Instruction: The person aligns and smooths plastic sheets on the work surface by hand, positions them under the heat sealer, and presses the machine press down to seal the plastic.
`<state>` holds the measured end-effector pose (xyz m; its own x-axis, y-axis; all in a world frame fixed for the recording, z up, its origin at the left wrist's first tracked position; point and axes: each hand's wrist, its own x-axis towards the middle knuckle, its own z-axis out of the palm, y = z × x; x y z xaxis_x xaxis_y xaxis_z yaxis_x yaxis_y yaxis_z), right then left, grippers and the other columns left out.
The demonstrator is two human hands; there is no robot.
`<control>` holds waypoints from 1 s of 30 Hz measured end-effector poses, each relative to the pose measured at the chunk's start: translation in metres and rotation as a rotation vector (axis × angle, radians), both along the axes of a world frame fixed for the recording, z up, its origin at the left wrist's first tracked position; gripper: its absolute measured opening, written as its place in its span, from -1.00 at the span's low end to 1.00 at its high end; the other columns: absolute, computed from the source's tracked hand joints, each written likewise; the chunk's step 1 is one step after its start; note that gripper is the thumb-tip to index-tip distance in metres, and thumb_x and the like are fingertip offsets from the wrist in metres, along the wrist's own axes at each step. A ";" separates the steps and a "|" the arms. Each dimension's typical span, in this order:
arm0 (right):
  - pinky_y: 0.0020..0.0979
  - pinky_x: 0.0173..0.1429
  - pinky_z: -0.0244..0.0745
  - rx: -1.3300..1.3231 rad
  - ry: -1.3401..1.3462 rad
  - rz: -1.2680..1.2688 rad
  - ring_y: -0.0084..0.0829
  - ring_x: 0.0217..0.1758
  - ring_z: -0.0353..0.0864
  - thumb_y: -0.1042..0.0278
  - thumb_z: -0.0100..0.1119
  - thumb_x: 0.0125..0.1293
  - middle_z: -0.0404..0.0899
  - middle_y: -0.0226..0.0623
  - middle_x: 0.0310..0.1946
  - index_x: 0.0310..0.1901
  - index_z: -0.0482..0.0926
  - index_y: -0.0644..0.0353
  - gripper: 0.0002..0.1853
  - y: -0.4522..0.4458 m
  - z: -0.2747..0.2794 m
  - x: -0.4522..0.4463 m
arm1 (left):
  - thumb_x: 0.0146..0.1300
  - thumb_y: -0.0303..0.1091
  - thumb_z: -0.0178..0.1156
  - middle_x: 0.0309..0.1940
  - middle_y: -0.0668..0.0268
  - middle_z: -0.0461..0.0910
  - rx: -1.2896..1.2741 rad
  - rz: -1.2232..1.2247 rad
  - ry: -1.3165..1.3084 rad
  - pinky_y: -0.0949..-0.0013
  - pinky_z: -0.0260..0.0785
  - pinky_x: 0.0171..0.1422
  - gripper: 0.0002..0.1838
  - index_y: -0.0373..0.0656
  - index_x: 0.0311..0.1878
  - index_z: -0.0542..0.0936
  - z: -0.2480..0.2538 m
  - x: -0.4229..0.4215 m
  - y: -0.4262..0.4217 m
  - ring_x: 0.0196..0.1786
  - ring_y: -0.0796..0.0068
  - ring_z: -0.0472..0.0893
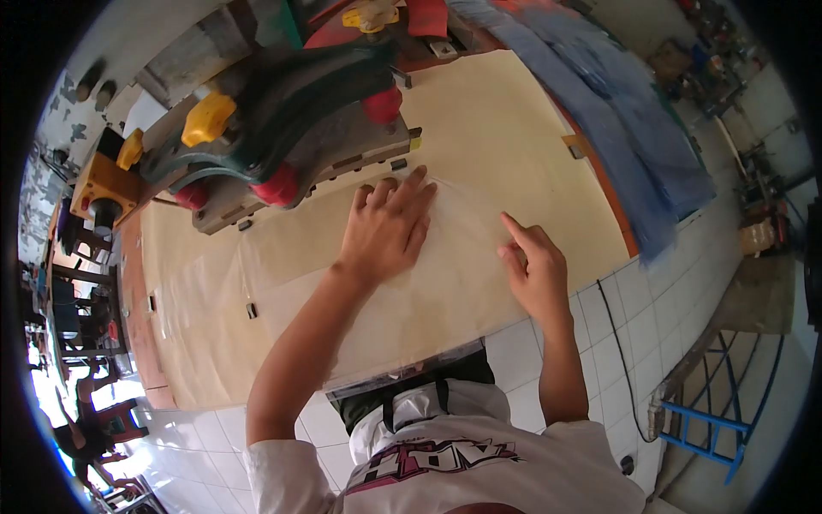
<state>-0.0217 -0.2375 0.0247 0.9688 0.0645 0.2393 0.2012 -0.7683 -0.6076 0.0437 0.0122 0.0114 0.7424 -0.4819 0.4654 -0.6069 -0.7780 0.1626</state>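
Observation:
My left hand (385, 224) lies palm down on a pale, cream-coloured sheet (514, 120) covering the table, just in front of a dark green machine frame. A thin clear plastic film (342, 304) with faint creases seems to lie over the sheet around this hand; its edges are hard to make out. My right hand (539, 267) is over the right part of the sheet, index finger extended, thumb apart and the other fingers curled. Nothing shows in either hand. Whether the right hand touches the surface, I cannot tell.
The green machine (317, 111) carries yellow knobs (208, 118), red round parts and a heavy metal bar. Small dark blocks (251, 310) sit on the sheet. Blue cloth (634, 154) drapes along the right edge. A blue metal frame (715, 411) stands on the tiled floor.

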 end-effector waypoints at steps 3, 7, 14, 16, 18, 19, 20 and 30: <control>-0.28 -0.25 0.53 -0.004 -0.032 0.013 -0.33 -0.35 0.62 0.40 0.28 0.32 0.54 -0.33 -0.32 0.27 0.57 0.06 -0.54 0.000 -0.001 -0.001 | 0.27 -0.24 0.12 0.36 0.28 0.48 -0.014 -0.003 0.040 0.03 0.34 0.20 -0.57 -0.12 0.19 0.61 0.001 0.002 -0.001 0.11 0.18 0.51; -0.29 -0.30 0.52 -0.011 -0.083 0.012 -0.37 -0.38 0.62 0.39 0.29 0.33 0.54 -0.34 -0.32 0.28 0.57 0.04 -0.53 0.002 -0.007 -0.002 | 0.26 -0.24 0.14 0.29 0.29 0.54 -0.003 0.009 0.035 0.01 0.34 0.19 -0.58 -0.12 0.17 0.61 0.000 0.003 -0.003 0.09 0.18 0.52; -0.33 -0.36 0.50 -0.044 -0.023 0.014 -0.40 -0.42 0.62 0.40 0.33 0.30 0.54 -0.35 -0.33 0.24 0.61 0.08 -0.55 0.002 0.000 0.001 | 0.21 -0.25 0.15 0.27 0.28 0.55 0.023 0.023 0.073 0.00 0.33 0.20 -0.57 -0.11 0.15 0.61 0.002 0.005 -0.004 0.08 0.17 0.50; -0.34 -0.37 0.50 -0.028 -0.002 0.015 -0.41 -0.42 0.62 0.40 0.34 0.29 0.54 -0.35 -0.33 0.23 0.62 0.09 -0.55 0.002 0.000 0.001 | 0.21 -0.25 0.15 0.27 0.28 0.55 0.029 0.024 0.078 0.01 0.33 0.20 -0.57 -0.11 0.15 0.61 0.002 0.006 -0.004 0.09 0.17 0.50; -0.34 -0.37 0.49 -0.042 -0.002 0.020 -0.41 -0.44 0.61 0.40 0.36 0.28 0.55 -0.36 -0.34 0.23 0.62 0.10 -0.54 0.001 0.001 0.002 | 0.20 -0.25 0.15 0.27 0.28 0.55 0.035 0.024 0.082 0.01 0.32 0.20 -0.57 -0.11 0.15 0.61 0.001 0.007 -0.003 0.09 0.17 0.50; -0.34 -0.37 0.49 -0.040 0.002 0.021 -0.41 -0.44 0.61 0.40 0.36 0.28 0.55 -0.36 -0.34 0.23 0.62 0.10 -0.54 0.001 0.000 0.002 | 0.21 -0.24 0.15 0.27 0.28 0.55 0.037 0.020 0.079 0.02 0.32 0.20 -0.55 -0.11 0.17 0.61 0.001 0.007 -0.003 0.09 0.17 0.49; -0.34 -0.36 0.49 -0.037 0.010 0.019 -0.41 -0.43 0.61 0.40 0.36 0.27 0.55 -0.36 -0.34 0.23 0.62 0.10 -0.54 0.002 0.000 0.002 | 0.21 -0.24 0.16 0.27 0.28 0.55 0.038 0.016 0.076 0.03 0.32 0.19 -0.54 -0.10 0.19 0.60 0.000 0.007 -0.002 0.08 0.17 0.49; -0.32 -0.32 0.50 -0.010 -0.005 0.046 -0.34 -0.40 0.61 0.39 0.37 0.27 0.55 -0.32 -0.36 0.22 0.62 0.10 -0.55 -0.001 -0.002 0.005 | 0.21 -0.25 0.17 0.29 0.35 0.56 0.047 0.039 0.107 0.05 0.28 0.31 -0.50 0.07 0.26 0.62 0.004 0.005 -0.005 0.18 0.10 0.47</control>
